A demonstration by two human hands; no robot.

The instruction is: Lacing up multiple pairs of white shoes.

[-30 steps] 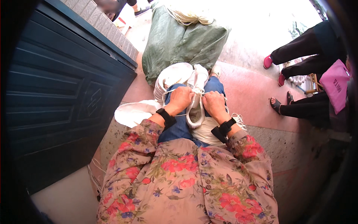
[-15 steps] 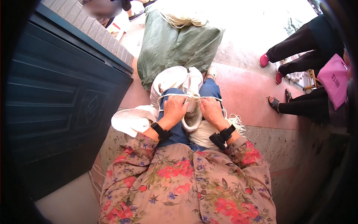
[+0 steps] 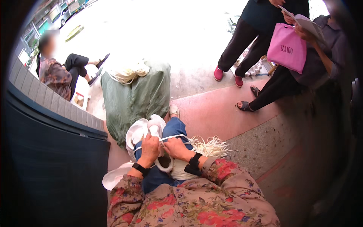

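Note:
A white item (image 3: 166, 165) that looks like a shoe, with a rounded padded opening, lies between my knees, its opening toward me. Above it my left hand (image 3: 150, 148) is closed in a pinch on a thin white lace (image 3: 171, 138). My right hand (image 3: 176, 148) sits close beside it, its fingers also closed on white lace. The lace runs across both knees; the fingertips hide where it meets the white item. A bundle of loose white laces (image 3: 211, 146) spills over my right thigh. More white pieces (image 3: 135, 133) rest by my left knee.
A large green sack (image 3: 140, 96) stands ahead, with a white cord bundle (image 3: 130, 72) on top. A dark panelled door (image 3: 56, 151) is at left. One person (image 3: 56, 75) sits at far left; two others stand at right, one with a pink bag (image 3: 288, 49) and an open booklet (image 3: 308, 24).
The view has swung up and to the right, showing more of the people. My hands, earlier apart with lace stretched between them, are now closer together.

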